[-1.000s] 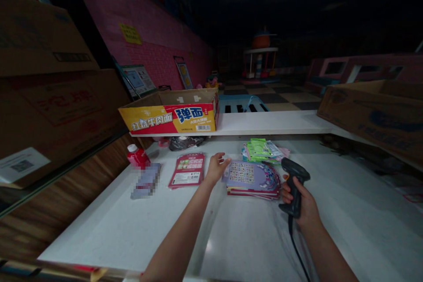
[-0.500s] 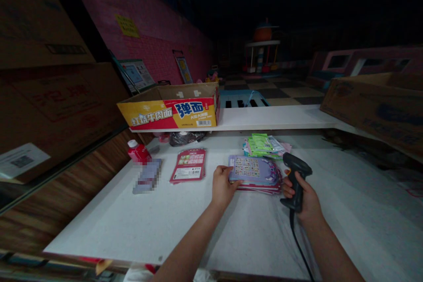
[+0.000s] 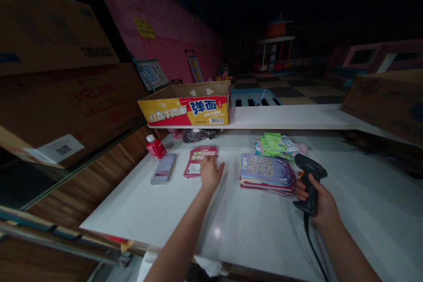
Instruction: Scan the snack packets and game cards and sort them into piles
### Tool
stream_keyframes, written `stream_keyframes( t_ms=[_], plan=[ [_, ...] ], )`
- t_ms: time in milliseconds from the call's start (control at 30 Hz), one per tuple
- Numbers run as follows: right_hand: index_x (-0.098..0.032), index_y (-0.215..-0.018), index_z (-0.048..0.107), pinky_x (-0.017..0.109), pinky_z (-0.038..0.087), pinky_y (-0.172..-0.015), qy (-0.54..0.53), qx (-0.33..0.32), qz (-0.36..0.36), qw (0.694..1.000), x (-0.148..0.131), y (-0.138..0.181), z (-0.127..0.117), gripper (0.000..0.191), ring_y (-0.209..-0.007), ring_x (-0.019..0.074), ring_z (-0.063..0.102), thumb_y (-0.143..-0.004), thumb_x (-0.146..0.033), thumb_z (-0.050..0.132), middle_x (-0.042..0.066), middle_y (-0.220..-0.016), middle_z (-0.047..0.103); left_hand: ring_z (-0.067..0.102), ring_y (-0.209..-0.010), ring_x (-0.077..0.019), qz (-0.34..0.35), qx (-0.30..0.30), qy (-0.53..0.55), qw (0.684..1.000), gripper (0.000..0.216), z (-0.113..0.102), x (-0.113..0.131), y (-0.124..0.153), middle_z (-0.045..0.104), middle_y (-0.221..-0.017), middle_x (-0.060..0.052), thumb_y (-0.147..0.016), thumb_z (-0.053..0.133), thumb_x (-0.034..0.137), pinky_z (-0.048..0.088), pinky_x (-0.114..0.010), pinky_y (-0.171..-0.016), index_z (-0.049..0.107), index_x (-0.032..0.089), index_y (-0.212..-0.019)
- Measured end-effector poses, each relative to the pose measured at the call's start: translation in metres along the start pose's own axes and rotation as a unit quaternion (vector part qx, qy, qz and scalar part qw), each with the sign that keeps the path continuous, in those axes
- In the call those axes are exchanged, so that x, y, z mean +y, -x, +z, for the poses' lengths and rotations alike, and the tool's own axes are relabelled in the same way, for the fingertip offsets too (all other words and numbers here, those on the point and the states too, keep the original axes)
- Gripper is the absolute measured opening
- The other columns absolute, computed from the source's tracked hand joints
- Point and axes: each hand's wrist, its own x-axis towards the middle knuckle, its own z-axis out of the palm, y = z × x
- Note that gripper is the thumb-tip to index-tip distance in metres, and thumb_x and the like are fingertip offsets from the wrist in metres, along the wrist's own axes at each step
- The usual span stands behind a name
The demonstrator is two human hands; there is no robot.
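Observation:
My right hand (image 3: 322, 202) is wrapped round the grip of a black barcode scanner (image 3: 309, 189), whose cord trails down to the table's front. My left hand (image 3: 210, 174) is over the right edge of a small stack of red packets (image 3: 194, 167), its thumb apart from the bent fingers; whether the fingertips touch the top packet I cannot tell. Between my hands lies a thicker stack of flat packs, with a purple sticker pack (image 3: 261, 166) printed with rows of tiny pictures on top. Behind that stack sit green packets (image 3: 272, 143), loosely piled.
A red bottle with a white cap (image 3: 155, 146) and a blurred-out flat item (image 3: 164, 168) lie at the left of the white table (image 3: 145, 211). On the raised shelf (image 3: 280, 116) stand a yellow-red noodle carton (image 3: 185, 110) and a brown carton (image 3: 385, 101). Large cardboard boxes (image 3: 76, 97) are stacked left.
My left hand has let go of the purple-topped stack and moved left to the red packets. My right hand still holds the scanner. The view has shifted slightly.

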Motion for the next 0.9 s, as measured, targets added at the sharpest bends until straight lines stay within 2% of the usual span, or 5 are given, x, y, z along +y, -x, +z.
stream_keyframes(
  t_ms=[100, 233, 567, 767, 900],
  plan=[
    [-0.021, -0.080, 0.061, 0.016, 0.039, -0.036, 0.006, -0.001, 0.002, 1.000, 0.001, 0.000, -0.002, 0.029, -0.043, 0.0068, 0.039, -0.069, -0.036, 0.082, -0.005, -0.059, 0.049, 0.050, -0.118, -0.0387, -0.129, -0.028, -0.131, 0.983, 0.058, -0.023, -0.023, -0.013, 0.056, -0.120, -0.022, -0.076, 0.069, 0.046, 0.040, -0.048, -0.095, 0.057, 0.013, -0.123],
    [-0.020, -0.081, 0.061, 0.016, 0.040, -0.037, -0.001, 0.000, 0.009, 1.000, 0.002, 0.001, -0.004, 0.030, -0.043, 0.0062, 0.040, -0.068, -0.035, 0.083, -0.005, -0.059, 0.049, 0.047, -0.122, -0.0433, -0.224, -0.096, -0.166, 0.956, 0.083, -0.038, -0.044, -0.017, 0.051, -0.127, -0.027, -0.063, 0.074, 0.063, 0.040, -0.050, -0.092, 0.051, 0.013, -0.125],
    [-0.017, -0.085, 0.062, 0.015, 0.040, -0.037, -0.003, -0.011, 0.010, 1.000, 0.004, 0.001, -0.005, 0.032, -0.043, 0.0055, 0.044, -0.067, -0.032, 0.084, -0.004, -0.060, 0.053, 0.052, -0.122, -0.0402, -0.251, -0.109, -0.187, 0.944, 0.087, -0.047, -0.062, -0.024, 0.054, -0.129, -0.027, -0.057, 0.080, 0.062, 0.043, -0.044, -0.092, 0.050, 0.014, -0.124],
    [-0.017, -0.085, 0.063, 0.015, 0.040, -0.037, -0.001, -0.015, 0.011, 1.000, 0.004, 0.000, -0.004, 0.033, -0.043, 0.0054, 0.044, -0.066, -0.033, 0.085, -0.004, -0.059, 0.052, 0.062, -0.115, -0.0350, -0.266, -0.130, -0.129, 0.947, 0.067, -0.057, -0.080, -0.032, 0.063, -0.123, -0.025, -0.060, 0.083, 0.051, 0.048, -0.036, -0.087, 0.058, 0.014, -0.110],
    [-0.018, -0.086, 0.062, 0.015, 0.041, -0.037, -0.003, -0.016, 0.013, 1.000, 0.005, 0.000, -0.005, 0.031, -0.043, 0.0057, 0.043, -0.069, -0.034, 0.083, -0.004, -0.059, 0.052, 0.064, -0.110, -0.0386, -0.238, -0.083, -0.096, 0.963, 0.052, -0.059, -0.085, -0.035, 0.069, -0.110, -0.024, -0.056, 0.084, 0.046, 0.049, -0.038, -0.084, 0.062, 0.015, -0.091]
  ],
)
